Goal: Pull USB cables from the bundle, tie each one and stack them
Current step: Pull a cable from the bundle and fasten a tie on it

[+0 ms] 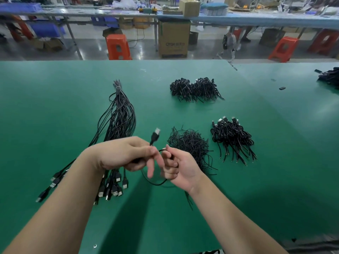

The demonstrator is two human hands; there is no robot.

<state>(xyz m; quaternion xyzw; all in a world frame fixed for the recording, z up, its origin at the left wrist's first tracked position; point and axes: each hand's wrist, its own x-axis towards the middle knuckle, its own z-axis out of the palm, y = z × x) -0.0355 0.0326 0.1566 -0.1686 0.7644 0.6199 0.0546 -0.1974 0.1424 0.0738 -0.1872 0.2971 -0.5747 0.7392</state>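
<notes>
A wide green table [55,99] fills most of the view. On its left part lies the long bundle [120,114] of black USB cables, bound with a tie at its far tip and fanning out toward the person, its plugs spread at the near end under the left forearm. Across the far middle sits a far heap [195,89] of tied cables. Nearer, on the right, rests a stack [232,139] of tied cables with plugs pointing away. Between that stack and the hands lies a loose pile of black ties [190,145].

Above the table's near middle, the person's left hand [126,154] grips a single USB cable [155,137] just below its plug, which sticks up past the fingers; one finger points downward. The right hand [177,166], just beside the left, is curled around the same cable, whose black cord loops down beneath both hands and hangs above the table.

Beyond the table's far edge stand a cardboard box [174,40] and orange stools [118,46] on the floor.
</notes>
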